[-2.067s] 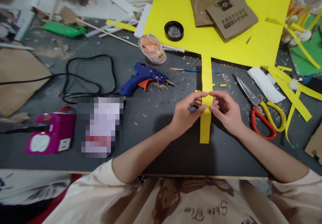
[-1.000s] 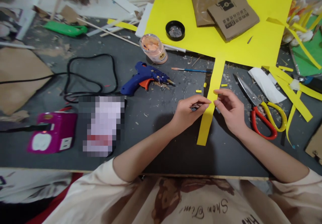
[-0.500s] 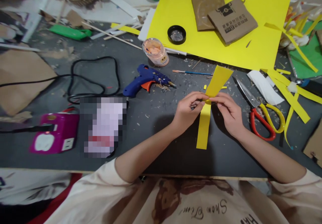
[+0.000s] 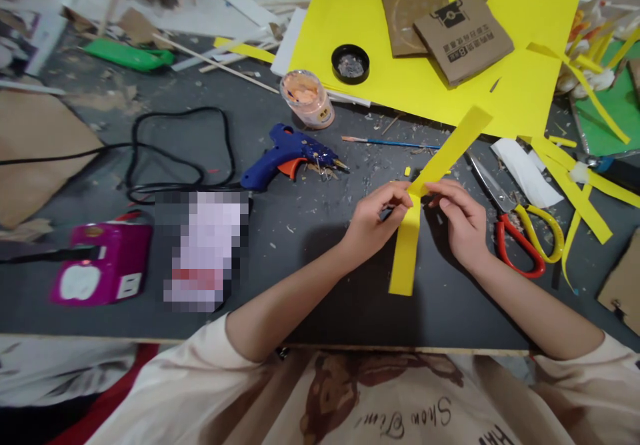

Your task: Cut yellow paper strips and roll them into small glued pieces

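A yellow paper strip [image 4: 404,258] is pinched at its middle between the thumb and fingers of my left hand [image 4: 377,223]. It bends there: the lower part hangs straight toward me, and the upper part slants up and to the right. My right hand [image 4: 463,221] is just right of the bend, fingers curved and apart, with the index fingertip at or close to the strip's edge; whether it touches is unclear. Beyond the hands lies a thin blue paintbrush [image 4: 395,143]. Scissors [image 4: 520,231] with one red and one yellow handle rest right of my right hand.
A blue glue gun [image 4: 290,155], an open jar of peach paint [image 4: 307,100] and a phone-like pixelated object [image 4: 207,251] lie to the left. A purple power box [image 4: 103,261] has cables. Yellow sheet [image 4: 320,38], cardboard pieces [image 4: 465,38] and a green cutter [image 4: 127,55] are farther back.
The strip's upper part has swung to the right, sharpening the bend. My right hand has loosened and shifted slightly right, away from my left, which still pinches the strip.
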The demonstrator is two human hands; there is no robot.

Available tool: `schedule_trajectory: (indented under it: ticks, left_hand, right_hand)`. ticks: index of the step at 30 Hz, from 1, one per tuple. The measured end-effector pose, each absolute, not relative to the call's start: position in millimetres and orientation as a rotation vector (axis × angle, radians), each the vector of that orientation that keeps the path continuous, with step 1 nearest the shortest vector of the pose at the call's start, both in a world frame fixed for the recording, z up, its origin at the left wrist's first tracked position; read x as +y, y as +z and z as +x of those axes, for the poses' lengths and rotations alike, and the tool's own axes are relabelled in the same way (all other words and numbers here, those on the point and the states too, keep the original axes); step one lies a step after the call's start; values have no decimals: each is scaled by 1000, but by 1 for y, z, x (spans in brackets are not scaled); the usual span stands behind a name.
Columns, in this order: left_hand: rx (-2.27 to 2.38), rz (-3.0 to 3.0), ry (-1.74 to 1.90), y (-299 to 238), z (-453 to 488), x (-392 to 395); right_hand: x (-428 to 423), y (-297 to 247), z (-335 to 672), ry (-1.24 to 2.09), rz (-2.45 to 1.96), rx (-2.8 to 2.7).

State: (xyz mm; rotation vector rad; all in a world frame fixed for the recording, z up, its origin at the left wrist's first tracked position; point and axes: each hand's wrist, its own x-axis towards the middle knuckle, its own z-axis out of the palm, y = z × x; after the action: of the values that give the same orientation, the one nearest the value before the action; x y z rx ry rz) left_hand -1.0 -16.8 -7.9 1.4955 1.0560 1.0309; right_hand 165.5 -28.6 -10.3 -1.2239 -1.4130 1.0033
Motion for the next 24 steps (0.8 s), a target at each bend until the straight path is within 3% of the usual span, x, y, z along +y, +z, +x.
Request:
schedule_trajectory:
  ticks: [7,16,24]
  left_hand:
    - [947,1663,999,-3,-2,-15]
    - [1138,1488,1043,-3,0,-18]
    - [1167,1446,1066,-10,1,-16]
  right_hand:
    - [-29,-11,163,984,-1288,-1344]
    - [-32,2,155,1042,-1291,-1192]
    - [-48,49,197,823,-1564,-1589]
